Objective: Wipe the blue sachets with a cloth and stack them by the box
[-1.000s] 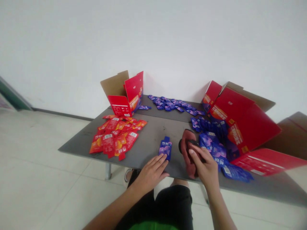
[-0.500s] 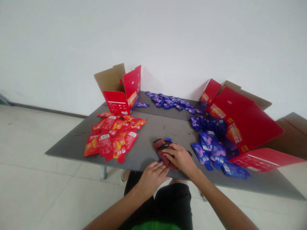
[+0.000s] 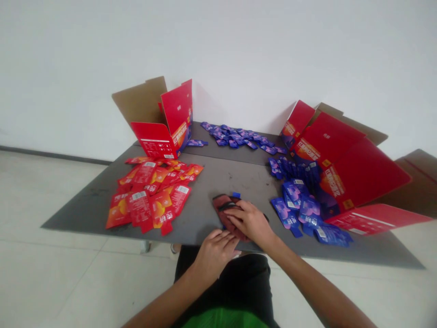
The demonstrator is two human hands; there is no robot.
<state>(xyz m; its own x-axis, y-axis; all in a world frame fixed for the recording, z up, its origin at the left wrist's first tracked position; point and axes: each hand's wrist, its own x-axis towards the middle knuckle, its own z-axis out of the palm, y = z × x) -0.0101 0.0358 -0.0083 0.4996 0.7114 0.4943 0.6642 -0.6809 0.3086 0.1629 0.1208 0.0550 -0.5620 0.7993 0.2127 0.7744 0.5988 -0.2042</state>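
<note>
A dark red cloth (image 3: 223,207) lies on the grey table (image 3: 85,205) near its front edge, over a blue sachet (image 3: 236,195) of which only a corner shows. My right hand (image 3: 251,221) presses flat on the cloth, fingers stretched out toward the left. Just below it, my left hand (image 3: 215,253) rests at the table's front edge with its fingers extended, touching the cloth's near edge.
Several red sachets (image 3: 150,196) are spread at the left, in front of an open red carton (image 3: 160,125). Several blue sachets (image 3: 300,205) spill from a tipped red carton (image 3: 344,168) at the right; more blue sachets (image 3: 239,136) lie at the back by the wall.
My right hand has slid the red cloth leftward over the blue sachet, which was uncovered a second ago. My left hand drew back from the sachet to the table's edge.
</note>
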